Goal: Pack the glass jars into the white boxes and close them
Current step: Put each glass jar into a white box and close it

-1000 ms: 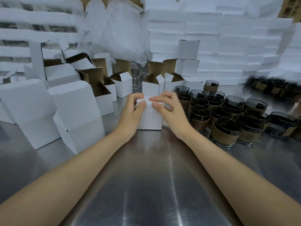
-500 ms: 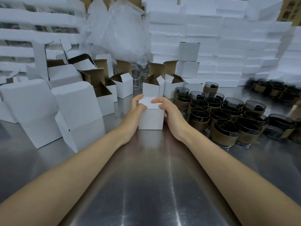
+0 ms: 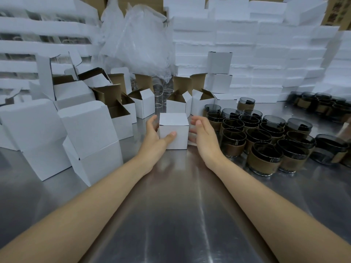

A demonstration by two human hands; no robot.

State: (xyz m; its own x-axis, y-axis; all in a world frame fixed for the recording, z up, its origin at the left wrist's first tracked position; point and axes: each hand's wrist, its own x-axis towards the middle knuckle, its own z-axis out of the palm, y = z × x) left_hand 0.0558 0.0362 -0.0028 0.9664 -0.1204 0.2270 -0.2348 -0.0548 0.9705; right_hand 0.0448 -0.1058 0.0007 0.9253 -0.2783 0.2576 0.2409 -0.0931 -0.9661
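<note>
Stainless steel forms the counter point(image 3: 171, 215), and a wall of stacked white packs point(image 3: 256, 46) is seen behind it; one crumpled clear plastic bag point(image 3: 136, 40) is heaped at upper centre. One closed white box point(image 3: 176, 138) is stood at the middle of the frame; it is held by the left grip point(image 3: 153, 138), whose thumb is laid on the front face while the fingers are curved round the left side. The right grip point(image 3: 206, 140) is spread, with its fingers relaxed, just beside the box's right side; whether contact is made cannot be told, as the fingers are blurred. About seven open boxes point(image 3: 144, 108) with brown insides are ranged left of and behind the closed one; two larger white boxes point(image 3: 89, 137) are set at middle left; two closed boxes point(image 3: 219, 73) are stacked right of upper centre. Some sixteen dark glass jars point(image 3: 266, 164) with brown bands are clustered at middle right, just beside the right grip; overlap prevents an exact count. A second group of jars point(image 3: 322, 103) is seen far right, too blurred to be counted.
</note>
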